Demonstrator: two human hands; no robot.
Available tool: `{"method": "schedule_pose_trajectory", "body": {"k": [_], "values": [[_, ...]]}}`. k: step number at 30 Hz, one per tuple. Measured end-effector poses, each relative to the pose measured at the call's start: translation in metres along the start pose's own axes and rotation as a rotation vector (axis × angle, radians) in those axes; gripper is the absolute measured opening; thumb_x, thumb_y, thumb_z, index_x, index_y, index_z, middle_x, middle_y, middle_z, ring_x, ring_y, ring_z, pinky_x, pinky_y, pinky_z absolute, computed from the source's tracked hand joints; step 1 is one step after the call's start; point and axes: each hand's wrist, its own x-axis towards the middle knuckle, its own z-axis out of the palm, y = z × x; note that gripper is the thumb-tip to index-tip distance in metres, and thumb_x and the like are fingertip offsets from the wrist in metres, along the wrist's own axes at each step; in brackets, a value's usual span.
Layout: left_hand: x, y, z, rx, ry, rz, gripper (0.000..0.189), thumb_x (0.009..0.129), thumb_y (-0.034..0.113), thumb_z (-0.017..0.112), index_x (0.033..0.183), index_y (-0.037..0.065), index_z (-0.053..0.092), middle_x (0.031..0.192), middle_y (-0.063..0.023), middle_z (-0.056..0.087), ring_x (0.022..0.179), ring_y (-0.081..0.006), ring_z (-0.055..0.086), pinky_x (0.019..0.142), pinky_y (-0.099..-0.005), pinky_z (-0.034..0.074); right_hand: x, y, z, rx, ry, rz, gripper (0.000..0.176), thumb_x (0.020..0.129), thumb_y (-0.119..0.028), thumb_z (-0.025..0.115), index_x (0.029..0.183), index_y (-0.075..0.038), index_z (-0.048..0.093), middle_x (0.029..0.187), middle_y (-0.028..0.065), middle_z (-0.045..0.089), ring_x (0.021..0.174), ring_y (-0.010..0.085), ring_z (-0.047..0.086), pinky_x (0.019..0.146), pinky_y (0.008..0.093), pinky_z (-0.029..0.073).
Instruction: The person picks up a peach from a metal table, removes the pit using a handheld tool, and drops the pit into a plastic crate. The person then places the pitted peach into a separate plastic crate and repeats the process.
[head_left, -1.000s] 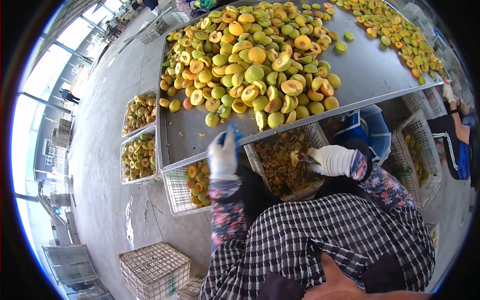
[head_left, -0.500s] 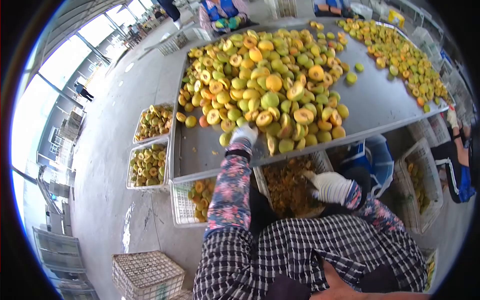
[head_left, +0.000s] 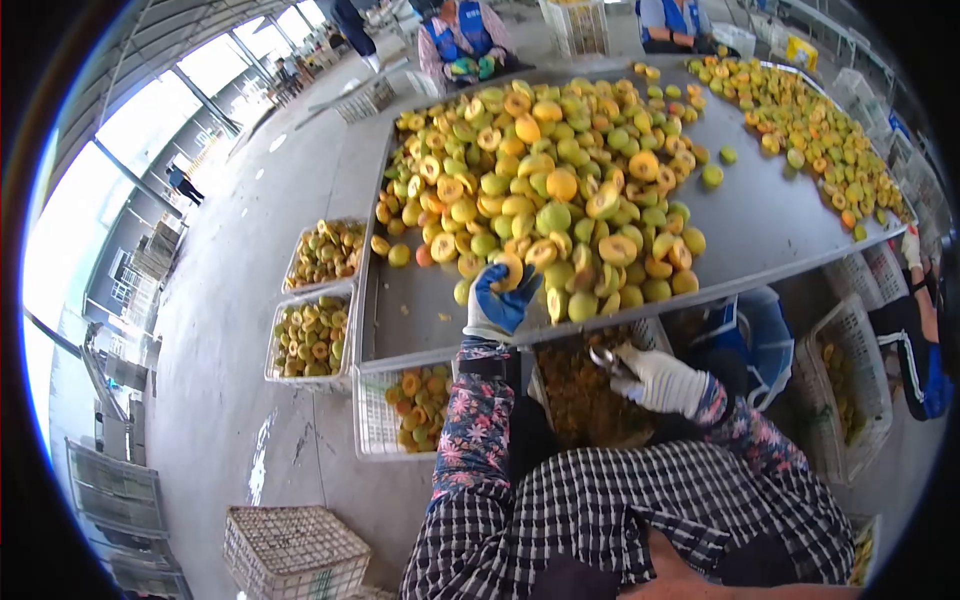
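Note:
My left hand [head_left: 500, 305], in a white glove with a blue palm, is turned palm up at the near edge of a big fruit heap. Its fingers curl around a peach half [head_left: 509, 270]. The heap of yellow-green halved peaches [head_left: 560, 185], some showing brown pits or hollows, lies on a metal table [head_left: 410, 335]. My right hand [head_left: 665, 383], in a striped white glove, is closed around a small shiny metal tool [head_left: 606, 360] with a curved tip. This hand is above a crate of brown scraps [head_left: 580, 400] below the table edge.
Crates of peach halves [head_left: 420, 405] stand beneath and left of the table, with others [head_left: 308, 338] nearby. A blue-and-clear bin [head_left: 765, 335] is right of my knees. A second heap [head_left: 820, 140] lies at the table's far right. Co-workers [head_left: 465, 40] sit across; another sits at right.
My left hand has turned from palm down on the heap to palm up, drawing back slightly with a peach half. My right hand has tilted, and its metal tool now shows.

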Motion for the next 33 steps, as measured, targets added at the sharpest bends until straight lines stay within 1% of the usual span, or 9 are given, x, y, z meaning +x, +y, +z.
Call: {"method": "schedule_pose_trajectory", "body": {"k": [4,9,12,14,19,22,28,31,33], "values": [[-0.051,-0.044,0.049,-0.038,-0.108,0.191,0.037,0.095,0.027,0.058,0.120,0.000,0.057,0.115,-0.0196,0.063,0.106,-0.0390,0.062,0.096,-0.0500,0.053,0.022,-0.029,-0.007,0.178,0.115,-0.015,0.037,0.093,-0.021,0.061,0.123,-0.004,0.046,0.091,0.0209,0.065,0.084,0.0420,0.064,0.073,0.0457,0.050],[-0.063,-0.078,0.055,0.281,-0.090,0.255,0.065,0.098,0.058,0.044,0.124,0.000,0.053,0.114,-0.0181,0.061,0.101,-0.0360,0.065,0.086,-0.0441,0.057,0.046,-0.027,-0.003,-0.005,0.268,-0.103,0.043,0.093,-0.023,0.061,0.124,0.002,0.044,0.092,0.0214,0.067,0.086,0.0407,0.065,0.072,0.0475,0.052],[-0.064,-0.085,0.052,0.424,-0.124,0.270,0.066,0.099,0.058,0.042,0.123,-0.003,0.052,0.113,-0.0177,0.061,0.100,-0.0332,0.065,0.087,-0.0417,0.057,0.050,-0.032,-0.003,-0.207,0.336,-0.047,0.035,0.092,-0.025,0.061,0.115,-0.002,0.048,0.082,0.0204,0.066,0.076,0.0414,0.064,0.064,0.0470,0.052],[-0.067,-0.092,0.052,0.848,-0.146,0.539,0.063,0.102,0.055,0.035,0.122,-0.002,0.053,0.110,-0.0154,0.063,0.098,-0.0259,0.066,0.088,-0.0382,0.056,0.053,-0.035,-0.002,-0.269,0.329,-0.002,0.036,0.092,-0.025,0.062,0.115,-0.001,0.048,0.081,0.0215,0.066,0.074,0.0417,0.065,0.062,0.0493,0.051],[-0.081,-0.093,0.071,0.667,-0.029,0.398,0.062,0.105,0.051,0.029,0.114,-0.002,0.060,0.102,-0.0131,0.067,0.093,-0.0192,0.066,0.087,-0.0309,0.054,0.058,-0.019,0.016,-0.302,0.340,-0.014,0.039,0.091,-0.026,0.061,0.115,0.001,0.047,0.079,0.0217,0.065,0.073,0.0408,0.065,0.060,0.0487,0.051],[-0.087,-0.090,0.076,0.922,0.069,0.443,0.066,0.105,0.052,0.029,0.105,-0.003,0.065,0.096,-0.0115,0.069,0.090,-0.0180,0.066,0.085,-0.0293,0.053,0.056,-0.009,0.019,-0.401,0.338,-0.115,0.039,0.090,-0.021,0.058,0.116,0.006,0.049,0.075,0.0193,0.066,0.067,0.0371,0.065,0.059,0.0467,0.052],[-0.075,-0.099,0.055,0.813,0.133,0.387,0.070,0.103,0.057,0.032,0.099,-0.004,0.067,0.093,-0.0095,0.067,0.083,-0.0180,0.064,0.080,-0.0287,0.052,0.053,-0.009,0.022,-0.444,0.147,0.027,0.041,0.087,-0.020,0.058,0.115,0.007,0.047,0.074,0.0206,0.065,0.068,0.0395,0.064,0.062,0.0482,0.052],[-0.072,-0.104,0.048,0.820,0.114,0.508,0.058,0.105,0.047,0.035,0.107,-0.003,0.064,0.097,-0.0095,0.067,0.089,-0.0177,0.064,0.084,-0.0293,0.051,0.055,0.000,0.031,-0.265,0.214,-0.063,0.043,0.087,-0.020,0.059,0.117,0.008,0.046,0.078,0.0233,0.065,0.074,0.0419,0.064,0.067,0.0487,0.052],[-0.073,-0.098,0.048,1.340,0.018,0.775,0.041,0.101,0.035,0.047,0.115,-0.001,0.062,0.096,-0.0101,0.070,0.089,-0.0188,0.066,0.084,-0.0301,0.052,0.056,-0.003,0.025,-0.218,0.193,-0.057,0.043,0.088,-0.020,0.059,0.118,0.008,0.046,0.081,0.0243,0.065,0.078,0.0421,0.064,0.070,0.0481,0.052]]}}
